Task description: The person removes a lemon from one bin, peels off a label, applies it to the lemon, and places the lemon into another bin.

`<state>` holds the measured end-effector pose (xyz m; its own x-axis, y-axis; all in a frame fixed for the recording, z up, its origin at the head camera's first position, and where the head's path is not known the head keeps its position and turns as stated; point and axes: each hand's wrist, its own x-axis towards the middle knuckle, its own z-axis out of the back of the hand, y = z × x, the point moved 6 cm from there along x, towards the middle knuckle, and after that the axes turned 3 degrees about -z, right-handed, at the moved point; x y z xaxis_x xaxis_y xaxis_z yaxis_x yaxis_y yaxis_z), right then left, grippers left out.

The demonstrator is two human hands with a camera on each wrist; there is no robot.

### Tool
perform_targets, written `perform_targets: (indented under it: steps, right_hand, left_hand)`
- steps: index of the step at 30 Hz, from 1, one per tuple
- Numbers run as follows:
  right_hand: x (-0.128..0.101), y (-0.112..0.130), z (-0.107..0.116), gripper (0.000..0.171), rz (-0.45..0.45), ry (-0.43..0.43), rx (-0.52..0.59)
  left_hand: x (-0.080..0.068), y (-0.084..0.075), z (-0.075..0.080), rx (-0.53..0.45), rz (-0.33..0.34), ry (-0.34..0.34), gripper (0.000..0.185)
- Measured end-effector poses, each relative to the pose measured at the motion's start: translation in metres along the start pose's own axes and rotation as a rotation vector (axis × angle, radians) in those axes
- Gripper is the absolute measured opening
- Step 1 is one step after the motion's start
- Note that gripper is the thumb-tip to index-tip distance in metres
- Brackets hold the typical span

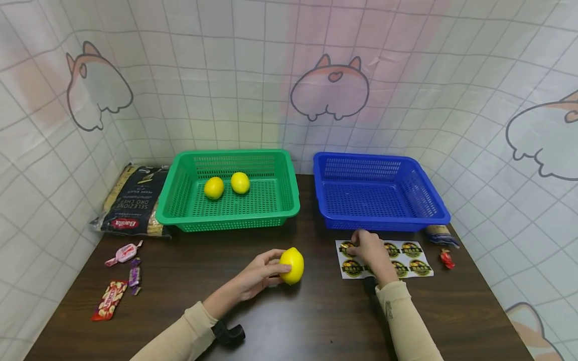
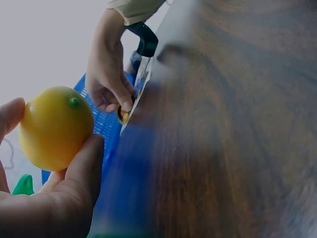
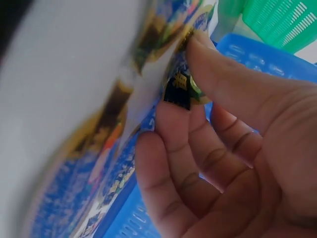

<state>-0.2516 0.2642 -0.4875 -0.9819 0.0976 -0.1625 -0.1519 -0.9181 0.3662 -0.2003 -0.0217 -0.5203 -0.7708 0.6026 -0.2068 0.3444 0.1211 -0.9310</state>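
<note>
My left hand holds a yellow lemon between thumb and fingers above the middle of the table; its green stem spot shows in the left wrist view. Over the upper left corner of a white sticker sheet, my right hand pinches a round black-and-gold sticker between thumb and index finger. Close up in the right wrist view, the sticker is bent and partly hidden behind the thumb, right at the sheet. More round fruit stickers lie in rows on the sheet.
Behind the left hand stands a green basket with two lemons in it. A blue basket stands behind the sheet. At the left lie a pasta bag and several wrapped sweets; a red sweet lies at the right.
</note>
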Motion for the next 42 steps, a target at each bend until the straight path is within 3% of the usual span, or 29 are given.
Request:
perform_targets:
  steps: [10,20,26,31,36,42]
  right_hand:
    - [-0.009,0.005,0.002,0.023,0.102,-0.125,-0.006]
    - [-0.035,0.031,0.029,0.012,0.254,-0.237,0.013]
    - [-0.055,0.069,0.038,0.015,0.366,-0.081,0.322]
    - [-0.061,0.095,0.022,0.019,0.360,0.077,0.553]
    - [-0.059,0.106,0.003,0.023,0.349,0.149,0.645]
    - [-0.055,0.106,-0.002,0.022,0.369,0.135,0.663]
  left_hand:
    - [0.002,0.007,-0.003,-0.034,0.029,-0.017,0.064]
    - [-0.002,0.007,-0.004,-0.040,0.040,0.002,0.064]
    - [0.002,0.004,-0.005,-0.026,0.014,0.034,0.066]
    - [0.006,0.002,-0.009,-0.044,-0.006,0.071,0.066]
    - [0.006,-0.002,-0.011,-0.061,-0.046,0.087,0.064]
    - [0.007,-0.005,-0.012,-0.075,-0.062,0.107,0.065]
